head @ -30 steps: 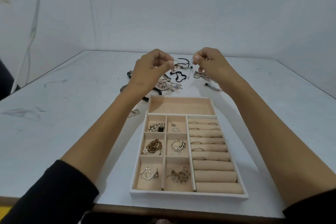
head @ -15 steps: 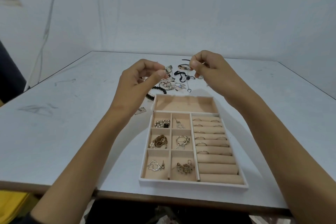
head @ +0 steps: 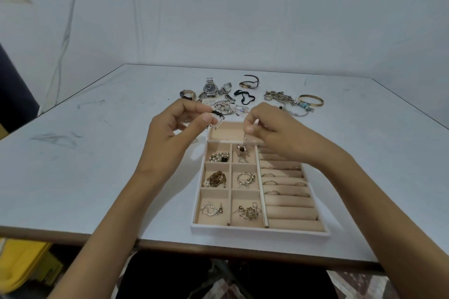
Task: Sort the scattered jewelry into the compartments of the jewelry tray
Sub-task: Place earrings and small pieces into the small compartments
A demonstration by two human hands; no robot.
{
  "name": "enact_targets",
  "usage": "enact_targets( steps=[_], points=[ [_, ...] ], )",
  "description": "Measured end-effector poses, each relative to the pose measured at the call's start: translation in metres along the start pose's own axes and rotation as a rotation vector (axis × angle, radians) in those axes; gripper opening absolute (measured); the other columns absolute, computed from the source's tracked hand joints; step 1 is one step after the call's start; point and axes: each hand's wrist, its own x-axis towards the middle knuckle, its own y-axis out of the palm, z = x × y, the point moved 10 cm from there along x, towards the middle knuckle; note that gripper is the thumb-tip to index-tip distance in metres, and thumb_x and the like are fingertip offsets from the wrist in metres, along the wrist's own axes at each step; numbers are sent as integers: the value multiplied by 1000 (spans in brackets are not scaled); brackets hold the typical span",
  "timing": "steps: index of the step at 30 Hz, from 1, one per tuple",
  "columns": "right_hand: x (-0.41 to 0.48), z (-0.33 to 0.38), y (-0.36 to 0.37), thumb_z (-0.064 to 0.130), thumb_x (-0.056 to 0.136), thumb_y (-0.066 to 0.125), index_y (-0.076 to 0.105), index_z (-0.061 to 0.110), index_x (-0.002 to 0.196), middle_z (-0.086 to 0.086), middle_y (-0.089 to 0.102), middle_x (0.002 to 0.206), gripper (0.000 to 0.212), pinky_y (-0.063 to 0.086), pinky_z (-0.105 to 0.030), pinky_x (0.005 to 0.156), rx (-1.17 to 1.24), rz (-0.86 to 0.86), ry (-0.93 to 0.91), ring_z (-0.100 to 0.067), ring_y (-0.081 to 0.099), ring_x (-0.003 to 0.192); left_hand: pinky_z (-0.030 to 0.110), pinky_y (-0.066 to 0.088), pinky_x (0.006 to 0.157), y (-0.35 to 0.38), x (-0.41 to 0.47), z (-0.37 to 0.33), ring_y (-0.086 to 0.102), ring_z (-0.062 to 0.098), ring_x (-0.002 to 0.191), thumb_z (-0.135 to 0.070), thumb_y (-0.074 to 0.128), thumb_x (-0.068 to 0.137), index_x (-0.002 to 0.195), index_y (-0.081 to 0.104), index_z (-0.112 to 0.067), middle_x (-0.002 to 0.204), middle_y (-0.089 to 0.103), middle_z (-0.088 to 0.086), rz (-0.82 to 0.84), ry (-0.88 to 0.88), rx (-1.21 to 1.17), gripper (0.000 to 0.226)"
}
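**While the pile [head: 227, 105] waits, both hands hover over the tray [head: 260, 232]**

Since the stuff is tiny, the person goes with fingertip pinches, not a full grab. The left hand [head: 179, 126] has thumb and forefinger closed on a small silvery bit [head: 217, 121]. It holds that up just past the tray's far left corner, other fingers curled out of the way. It looks chain-like, but what it is exactly is hard to tell.

The right hand [head: 277, 131] pinches a thin pin [head: 246, 135] from the top so it hangs straight down. It's right over the upper small compartment of the middle column, where a beaded piece [head: 242, 150] lies. Can't tell if the two touch. Best guess: hanging it like that lets it drop in without snagging, and it matches what's in there.

All six small compartments have something in them. Rings [head: 269, 175] sit between the rolls [head: 291, 216] on the right, and the long top compartment looks bare. A watch [head: 210, 87], a bangle [head: 311, 100] and the rest lie on the table [head: 97, 153] beyond the tray, so there's plenty left to sort.
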Motion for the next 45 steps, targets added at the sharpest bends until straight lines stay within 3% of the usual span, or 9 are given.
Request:
enact_targets(
  steps=[4,7,15,18,21,30,39,42,45],
  points=[
    [-1,-4,21,10,92,48,49,25,77,5,47,99,21,37,-36,86,-188,75,-1,-17,40,97,47,47,91,1,-1,-1,66,14,94,-24,62,87,94,67,-19,86,74,-6,7,7,2,10],
    [-2,-3,23,14,96,47,50,20,89,2,45,115,10,35,-38,97,-262,84,3,-17,35,110,47,47,90,-1,-2,0,66,16,95,-25,62,86,94,67,-19,86,74,-5,0,6,3,11],
    [-7,-3,27,22,91,58,63,13,88,5,37,142,11,25,-43,108,-247,211,53,-15,27,129,50,46,92,-1,-2,2,66,14,94,-19,64,90,95,67,-17,86,74,-6,-4,2,17,7],
    [-7,-1,22,20,88,60,66,19,84,7,39,140,8,25,-47,109,-186,181,54,-14,30,130,47,46,91,-2,-2,4,66,12,93,-16,63,91,95,67,-17,85,74,-7,-6,-5,23,6],
    [-6,4,16,15,87,60,65,32,81,7,44,134,19,30,-46,105,-159,112,32,-13,36,125,46,47,90,-1,-2,4,66,10,92,-15,64,91,96,67,-16,86,74,-8,-4,-6,30,6],
    [-7,3,12,24,80,70,74,28,88,10,53,119,9,38,-40,99,-147,32,5,-13,45,117,50,46,91,1,-2,7,66,15,95,-23,65,88,96,68,-17,90,74,-6,24,-1,44,11],
    [-61,-46,-39,28,95,53,61,34,120,19,53,126,27,28,0,87,128,-304,139,17,44,108,21,41,77,12,-4,9,65,6,93,-28,63,87,92,67,-25,90,74,-10,119,14,101,7],
    [-92,-73,-47,28,98,46,53,32,132,14,45,142,35,22,-5,98,84,-381,269,6,36,125,21,41,79,14,-5,9,64,4,94,-32,63,85,91,68,-28,94,72,-10,140,15,115,8],
    [-109,-90,-24,36,100,36,34,31,146,10,23,157,47,9,-23,116,-38,-219,397,-3,16,144,19,40,81,20,-6,9,61,1,94,-33,63,84,91,69,-26,94,71,-14,179,6,130,11]
  ],
)
